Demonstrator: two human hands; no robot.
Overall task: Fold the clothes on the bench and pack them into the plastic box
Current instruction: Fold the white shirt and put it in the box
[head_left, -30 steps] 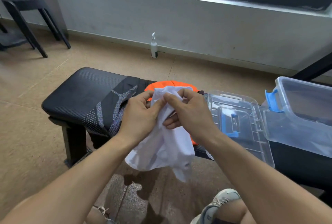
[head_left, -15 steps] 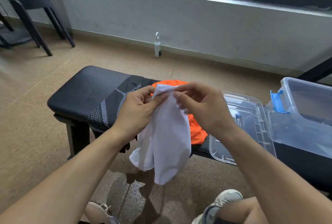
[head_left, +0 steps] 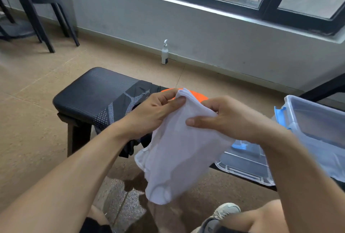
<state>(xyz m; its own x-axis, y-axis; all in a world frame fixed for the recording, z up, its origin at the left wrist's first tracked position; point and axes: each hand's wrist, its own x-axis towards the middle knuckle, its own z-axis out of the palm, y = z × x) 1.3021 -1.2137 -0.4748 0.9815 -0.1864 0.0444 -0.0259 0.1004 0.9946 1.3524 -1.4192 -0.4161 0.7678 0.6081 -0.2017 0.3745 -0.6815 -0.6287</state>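
Note:
A white garment (head_left: pixel 175 158) hangs in the air in front of the black padded bench (head_left: pixel 93 94). My left hand (head_left: pixel 153 113) pinches its top edge between thumb and fingers. My right hand (head_left: pixel 227 119) grips the same edge a little to the right. Behind the white cloth, an orange garment (head_left: pixel 197 95) lies on the bench, mostly hidden. A black garment with grey pattern (head_left: pixel 123 105) drapes over the bench's front edge. The clear plastic box (head_left: pixel 317 120) with a blue latch stands at the right, and its clear lid (head_left: pixel 244 165) lies flat on the bench beside it.
A white spray bottle (head_left: pixel 164 53) stands on the floor by the wall under the window. A black stool (head_left: pixel 43 7) stands at the far left. My knee and a grey shoe (head_left: pixel 222 216) are at the bottom, below the cloth.
My hands have moved apart along the white garment's top edge, the right hand sliding right and lower. The cloth now hangs wider and longer than a second ago.

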